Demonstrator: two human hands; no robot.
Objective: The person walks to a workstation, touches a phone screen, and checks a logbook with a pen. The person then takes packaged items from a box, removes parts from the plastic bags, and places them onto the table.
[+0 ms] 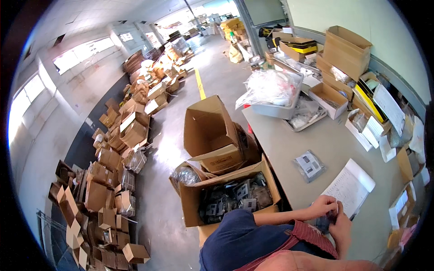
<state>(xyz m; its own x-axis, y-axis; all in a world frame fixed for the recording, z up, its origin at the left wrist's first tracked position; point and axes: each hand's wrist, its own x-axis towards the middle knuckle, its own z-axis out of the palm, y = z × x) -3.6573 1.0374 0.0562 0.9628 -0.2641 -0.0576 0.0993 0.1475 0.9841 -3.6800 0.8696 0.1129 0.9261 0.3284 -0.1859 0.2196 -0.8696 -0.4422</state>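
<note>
My left hand (324,206) and my right hand (341,226) are close together over the near part of the table, fingers bent inward. Between them is a small dark packet (323,223), partly covered by the hands; it looks like a plastic bag with something dark inside. Just beyond the hands lies an open notepad (346,187) with handwriting. A flat clear bag holding a grey item with a pale label (309,165) rests on the table to the left of the notepad. Left of my left arm stands an open carton (190,205) full of similar bagged dark items.
The grey table (289,135) carries a bin of plastic bags (275,108), a tray (312,119) and several small boxes (329,98) along the wall. Another open carton (210,128) stands beside the table. Piled cartons (108,160) line the left wall beyond the aisle.
</note>
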